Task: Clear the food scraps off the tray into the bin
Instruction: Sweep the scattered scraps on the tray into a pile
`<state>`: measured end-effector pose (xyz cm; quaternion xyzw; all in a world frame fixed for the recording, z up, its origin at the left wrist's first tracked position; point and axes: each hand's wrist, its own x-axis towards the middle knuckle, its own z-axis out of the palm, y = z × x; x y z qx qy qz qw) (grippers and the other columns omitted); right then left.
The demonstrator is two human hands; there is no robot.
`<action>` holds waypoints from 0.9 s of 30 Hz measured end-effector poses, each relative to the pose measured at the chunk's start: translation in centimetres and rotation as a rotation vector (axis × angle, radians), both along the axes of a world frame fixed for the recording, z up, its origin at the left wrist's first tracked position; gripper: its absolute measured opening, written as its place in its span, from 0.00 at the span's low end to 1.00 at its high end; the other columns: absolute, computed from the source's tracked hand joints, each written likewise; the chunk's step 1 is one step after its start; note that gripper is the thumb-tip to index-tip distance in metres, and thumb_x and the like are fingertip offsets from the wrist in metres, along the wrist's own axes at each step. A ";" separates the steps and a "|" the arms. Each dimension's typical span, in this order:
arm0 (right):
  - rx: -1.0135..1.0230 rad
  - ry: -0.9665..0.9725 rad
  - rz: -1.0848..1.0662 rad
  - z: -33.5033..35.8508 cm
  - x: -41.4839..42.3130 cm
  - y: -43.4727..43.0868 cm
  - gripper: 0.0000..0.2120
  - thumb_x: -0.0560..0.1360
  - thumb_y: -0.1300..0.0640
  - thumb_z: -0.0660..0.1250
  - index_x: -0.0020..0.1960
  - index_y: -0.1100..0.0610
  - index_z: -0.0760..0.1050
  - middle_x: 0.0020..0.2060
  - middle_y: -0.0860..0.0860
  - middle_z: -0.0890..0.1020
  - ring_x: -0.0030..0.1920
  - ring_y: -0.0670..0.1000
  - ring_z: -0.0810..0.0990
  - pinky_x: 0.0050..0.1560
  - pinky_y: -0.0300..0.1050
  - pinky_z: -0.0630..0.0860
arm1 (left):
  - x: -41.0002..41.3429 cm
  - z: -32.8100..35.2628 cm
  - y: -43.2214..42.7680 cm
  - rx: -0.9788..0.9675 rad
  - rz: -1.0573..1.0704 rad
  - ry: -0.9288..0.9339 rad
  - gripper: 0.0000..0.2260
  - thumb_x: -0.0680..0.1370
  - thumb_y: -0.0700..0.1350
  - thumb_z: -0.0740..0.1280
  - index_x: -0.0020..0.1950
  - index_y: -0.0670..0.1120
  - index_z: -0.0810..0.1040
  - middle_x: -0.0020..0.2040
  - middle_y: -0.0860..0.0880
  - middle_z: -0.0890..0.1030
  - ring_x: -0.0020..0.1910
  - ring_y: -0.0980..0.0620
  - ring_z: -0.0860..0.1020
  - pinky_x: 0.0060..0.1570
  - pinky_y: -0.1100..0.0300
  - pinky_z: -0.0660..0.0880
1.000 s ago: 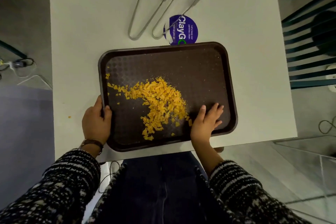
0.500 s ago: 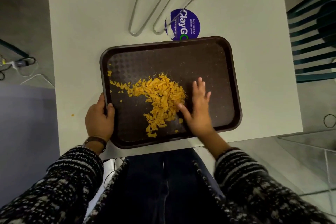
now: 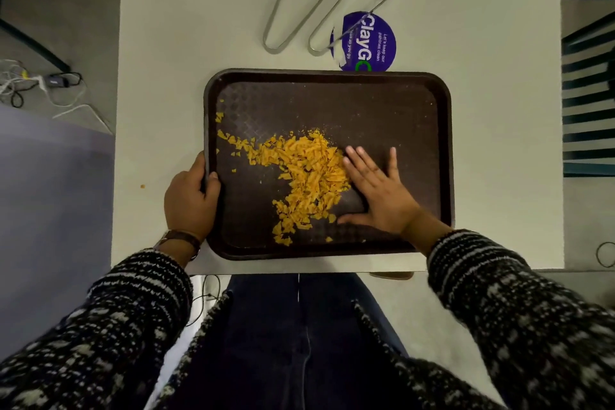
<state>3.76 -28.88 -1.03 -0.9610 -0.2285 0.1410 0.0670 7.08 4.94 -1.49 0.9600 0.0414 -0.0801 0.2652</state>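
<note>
A dark brown tray (image 3: 432, 150) lay flat on a pale table (image 3: 166, 43), its near rim close to the table's near edge. Orange food scraps (image 3: 306, 173) were heaped on the tray's left-centre area, with a thin trail of smaller bits running left toward the rim and a few more scattered toward the near side. One stray crumb (image 3: 142, 186) sat on the table just left of the tray.

The left hand (image 3: 189, 200) was clamped on the tray's left rim, thumb over the lip on the inner side and the fingers wrapped underneath (a brown watch strap (image 3: 181, 238) showed at the wrist). The right hand (image 3: 379, 191) lay flat on the tray floor, palm down, fingers spread apart and holding nothing; its fingertips touched the right edge of the scrap heap, and the thumb pointed left along the near side of the pile.

Beyond the tray's far rim, two metal tongs (image 3: 293, 7) rested on the table side by side, the right one lying over a round purple sticker (image 3: 372, 43) whose near edge was covered by the tray. No bin could be made out in this view.
</note>
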 end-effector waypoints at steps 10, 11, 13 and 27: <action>-0.034 0.067 0.153 1.1 -1.5 -2.8 0.47 0.70 0.27 0.52 0.76 0.55 0.42 0.76 0.53 0.48 0.77 0.48 0.39 0.69 0.66 0.29 | 0.0 0.1 0.0 0.001 0.000 0.009 0.20 0.77 0.48 0.54 0.68 0.46 0.68 0.35 0.44 0.76 0.35 0.47 0.71 0.35 0.58 0.66; -0.051 0.070 0.172 0.9 -2.1 -3.3 0.47 0.70 0.27 0.52 0.77 0.54 0.41 0.76 0.53 0.49 0.77 0.48 0.39 0.69 0.65 0.29 | 0.0 0.1 0.0 0.004 0.000 0.010 0.19 0.77 0.49 0.54 0.67 0.46 0.69 0.35 0.44 0.76 0.35 0.47 0.72 0.35 0.58 0.67; -0.063 0.063 0.173 0.6 -2.6 -3.0 0.48 0.70 0.28 0.54 0.76 0.53 0.38 0.76 0.53 0.51 0.76 0.47 0.38 0.69 0.65 0.29 | 0.0 0.0 0.1 0.005 0.003 0.010 0.19 0.78 0.49 0.54 0.67 0.46 0.69 0.35 0.44 0.76 0.35 0.47 0.72 0.34 0.58 0.67; 0.011 -0.086 -0.110 0.4 -1.3 4.0 0.40 0.74 0.34 0.52 0.76 0.56 0.45 0.75 0.51 0.51 0.76 0.45 0.37 0.69 0.62 0.28 | 0.1 0.0 0.1 -0.032 -0.017 -0.017 0.20 0.78 0.50 0.53 0.68 0.45 0.68 0.34 0.43 0.77 0.34 0.47 0.72 0.34 0.58 0.68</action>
